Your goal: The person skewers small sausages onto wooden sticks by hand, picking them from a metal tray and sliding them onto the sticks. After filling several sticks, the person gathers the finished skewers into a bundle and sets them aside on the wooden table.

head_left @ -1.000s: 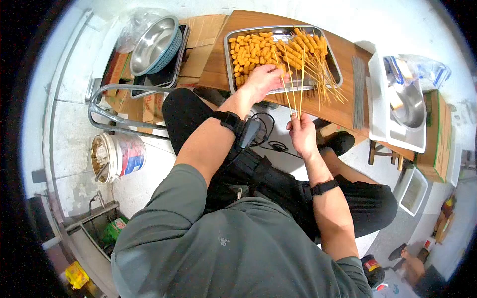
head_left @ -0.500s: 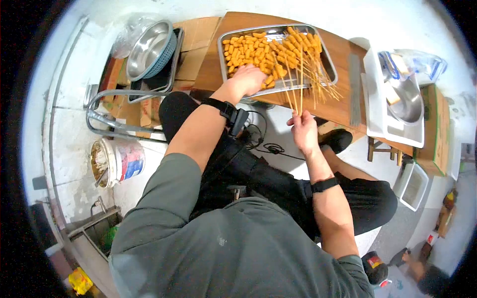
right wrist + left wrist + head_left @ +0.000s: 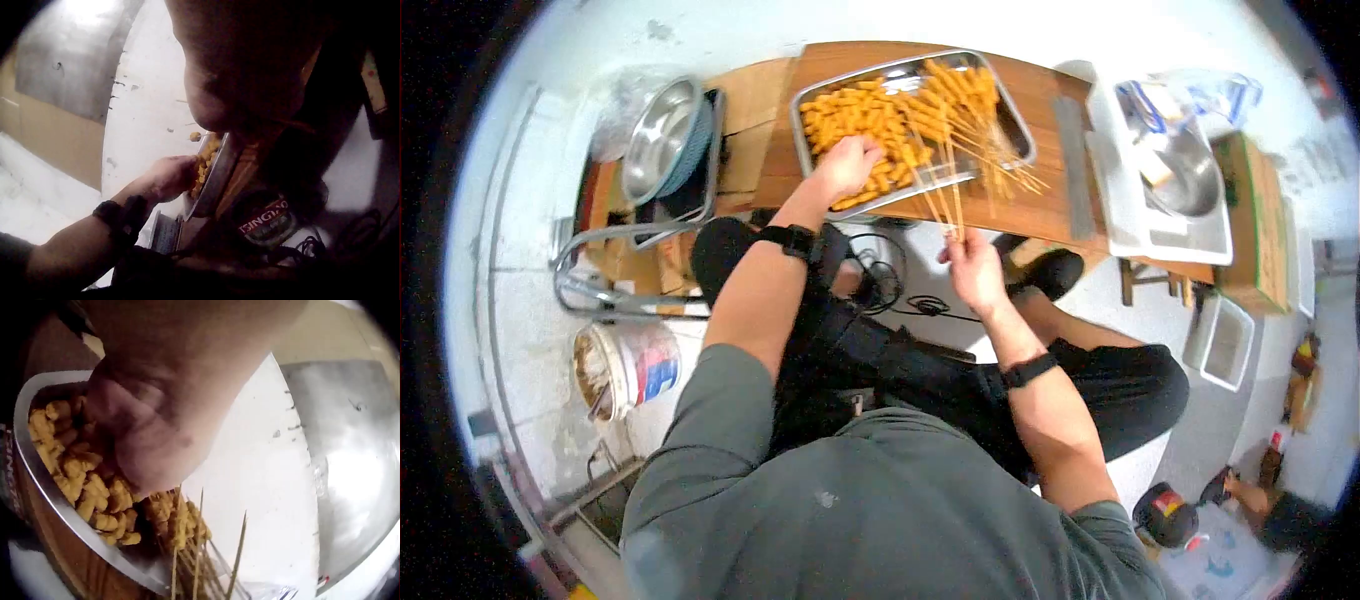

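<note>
My right hand (image 3: 972,262) grips a few thin bamboo skewers (image 3: 956,205) by their lower ends, below the tray's near edge. The skewers point up and away, and an orange food piece (image 3: 195,136) sits near one tip in the right wrist view. My left hand (image 3: 847,168) reaches down into the loose, stubby orange food pieces (image 3: 855,110) in the metal tray (image 3: 1020,135). Its fingertips are hidden among the pieces in the left wrist view, so I cannot tell whether they pinch one. Finished-looking loaded skewers (image 3: 960,90) lie at the tray's right, sticks toward me.
The tray stands on a wooden table (image 3: 1050,200). Right of it lie a bundle of grey sticks (image 3: 1072,165) and a white bin (image 3: 1130,225) holding a steel bowl (image 3: 1190,180). At left are a metal basin (image 3: 655,145), a chair frame (image 3: 565,275) and a bucket (image 3: 655,375).
My left hand has gone from beside the skewer tips leftward into the loose pieces. The right hand keeps its grip on the skewers. The whole head view has shifted.
</note>
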Demonstrator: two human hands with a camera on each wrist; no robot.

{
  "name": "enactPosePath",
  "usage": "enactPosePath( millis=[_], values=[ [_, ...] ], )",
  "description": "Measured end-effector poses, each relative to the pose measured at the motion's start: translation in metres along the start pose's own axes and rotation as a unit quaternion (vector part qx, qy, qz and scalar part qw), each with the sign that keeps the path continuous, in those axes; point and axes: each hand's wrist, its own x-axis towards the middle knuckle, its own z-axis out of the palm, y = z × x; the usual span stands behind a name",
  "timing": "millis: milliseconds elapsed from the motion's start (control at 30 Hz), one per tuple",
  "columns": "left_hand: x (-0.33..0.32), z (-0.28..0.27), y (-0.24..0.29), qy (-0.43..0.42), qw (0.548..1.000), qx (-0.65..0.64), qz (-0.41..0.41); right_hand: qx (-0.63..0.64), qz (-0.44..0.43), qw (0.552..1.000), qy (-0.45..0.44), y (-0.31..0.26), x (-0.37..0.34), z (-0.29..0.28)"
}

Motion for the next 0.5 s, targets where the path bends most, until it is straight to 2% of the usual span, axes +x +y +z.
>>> enactPosePath(
  millis=[33, 67, 100, 133, 200, 233, 300, 367, 433, 500],
  values=[
    [0.002, -0.016, 0.015, -0.071, 0.969, -0.18, -0.155, 0.01, 0.011, 1.0, -0.015, -0.007, -0.002, -0.002],
    [0.003, -0.017, 0.018, -0.033, 0.915, -0.342, -0.209, -0.01, 0.004, 1.0, -0.016, -0.002, -0.001, -0.001],
    [0.004, -0.017, 0.018, 0.008, 0.831, -0.495, -0.253, 0.011, 0.031, 0.999, -0.024, -0.003, -0.002, 0.0],
    [0.004, -0.018, 0.014, 0.015, 0.832, -0.493, -0.255, 0.008, 0.027, 0.999, -0.027, -0.003, -0.002, 0.001],
    [0.002, -0.019, 0.007, 0.039, 0.674, -0.704, -0.222, 0.007, 0.02, 0.999, -0.034, -0.003, -0.003, 0.003],
    [0.002, -0.019, 0.005, 0.044, 0.675, -0.702, -0.223, 0.005, 0.027, 0.999, -0.035, -0.004, -0.004, 0.003],
    [0.002, -0.019, 0.004, 0.062, 0.623, -0.76, -0.178, 0.003, 0.032, 0.999, -0.04, -0.003, -0.006, 0.005],
    [0.002, -0.022, 0.006, 0.075, 0.636, -0.744, -0.189, 0.007, 0.014, 0.999, -0.034, -0.002, -0.007, 0.006],
    [0.003, -0.022, 0.005, 0.071, 0.61, -0.767, -0.187, 0.003, 0.026, 0.999, -0.041, -0.007, -0.008, 0.006],
    [0.003, -0.022, 0.006, 0.077, 0.609, -0.767, -0.186, -0.003, 0.026, 0.998, -0.048, -0.005, -0.008, 0.006]
  ],
)
